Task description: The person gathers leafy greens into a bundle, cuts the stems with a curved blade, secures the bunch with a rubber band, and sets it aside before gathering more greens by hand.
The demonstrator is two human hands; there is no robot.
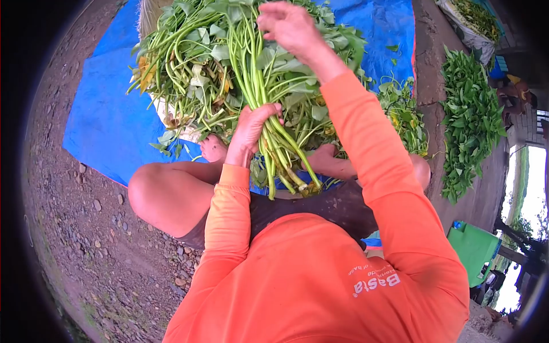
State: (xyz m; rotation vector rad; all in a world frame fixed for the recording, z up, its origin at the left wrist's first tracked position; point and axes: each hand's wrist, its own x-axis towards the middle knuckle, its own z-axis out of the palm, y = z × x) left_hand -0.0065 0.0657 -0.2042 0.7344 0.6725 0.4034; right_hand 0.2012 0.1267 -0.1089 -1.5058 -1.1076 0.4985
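Observation:
A bunch of long green stems [249, 71] is held by my left hand [251, 127], whose fingers wrap round its lower part. The cut ends point down toward my lap, and the leaves lie at the top. My right hand [290, 28] is raised beside the upper stems, its fingers bent and somewhat apart, with nothing seen in them. Under and around the bunch spreads a large heap of leafy greens [194, 74], with some yellowed leaves at its left side.
A blue tarp [108, 108] lies beneath the heap, with gravel ground [114, 228] to its left. On the right are a pile of green leaves [469, 123], a sack of greens [474, 31] and a green panel [473, 251]. Another person [514, 91] is at the far right.

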